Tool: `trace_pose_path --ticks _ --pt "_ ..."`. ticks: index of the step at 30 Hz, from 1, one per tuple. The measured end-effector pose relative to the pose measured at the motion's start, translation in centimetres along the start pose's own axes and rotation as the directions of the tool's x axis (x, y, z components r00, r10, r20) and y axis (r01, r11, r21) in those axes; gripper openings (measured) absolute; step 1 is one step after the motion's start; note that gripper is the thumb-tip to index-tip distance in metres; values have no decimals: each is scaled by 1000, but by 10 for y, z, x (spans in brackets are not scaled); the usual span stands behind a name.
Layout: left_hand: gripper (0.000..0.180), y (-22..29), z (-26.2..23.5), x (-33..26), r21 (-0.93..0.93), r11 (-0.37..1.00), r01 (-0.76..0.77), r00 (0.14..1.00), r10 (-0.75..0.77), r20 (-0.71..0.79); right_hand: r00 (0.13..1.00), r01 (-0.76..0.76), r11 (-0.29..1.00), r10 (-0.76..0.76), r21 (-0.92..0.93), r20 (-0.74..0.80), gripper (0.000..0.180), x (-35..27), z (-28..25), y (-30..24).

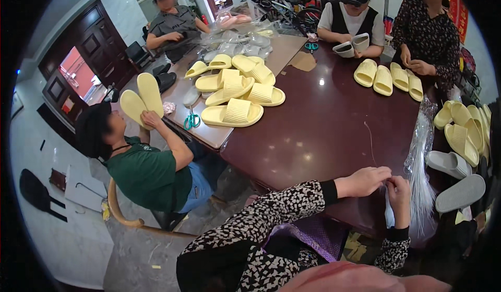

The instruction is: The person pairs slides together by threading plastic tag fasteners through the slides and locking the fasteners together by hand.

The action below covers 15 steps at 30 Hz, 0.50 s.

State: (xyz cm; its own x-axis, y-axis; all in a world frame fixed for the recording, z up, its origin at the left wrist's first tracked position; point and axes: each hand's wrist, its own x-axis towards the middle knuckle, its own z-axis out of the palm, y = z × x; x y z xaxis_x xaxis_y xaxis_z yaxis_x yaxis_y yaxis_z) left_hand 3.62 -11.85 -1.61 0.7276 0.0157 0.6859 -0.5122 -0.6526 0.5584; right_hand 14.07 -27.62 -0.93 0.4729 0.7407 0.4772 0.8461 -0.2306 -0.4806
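My left hand (365, 181) and my right hand (400, 194) meet above the near right edge of the dark red table, fingertips pinched close together. A thin pale strand (371, 142) lies across the tabletop and runs down to my left fingers. What sits right between the fingertips is too small to make out. Just below my right hand is a whitish-blue strip (389, 211), partly covered. Beside that hand, a bundle of long clear-white strands (419, 187) spills over the table's right side, with crumpled clear plastic (421, 122) around its upper part.
Yellow ribbed slippers (233, 113) are heaped at the left, near teal scissors (191, 120). More yellow slippers (383, 80) stand far right. At the right edge are further yellow slippers (461, 141) and a grey slipper (460, 193). Several people work around the table; one in green (148, 174) lifts yellow slippers.
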Motion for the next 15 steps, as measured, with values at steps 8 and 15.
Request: trace_pose_path --ticks 8,15 --pt "9 -24 14 -11 226 970 90 989 -114 97 996 82 990 -79 -112 28 4 -7 -11 33" --pt "8 -30 -23 -20 378 904 202 979 -173 -109 995 -48 971 27 -235 -96 5 -18 -24 132"
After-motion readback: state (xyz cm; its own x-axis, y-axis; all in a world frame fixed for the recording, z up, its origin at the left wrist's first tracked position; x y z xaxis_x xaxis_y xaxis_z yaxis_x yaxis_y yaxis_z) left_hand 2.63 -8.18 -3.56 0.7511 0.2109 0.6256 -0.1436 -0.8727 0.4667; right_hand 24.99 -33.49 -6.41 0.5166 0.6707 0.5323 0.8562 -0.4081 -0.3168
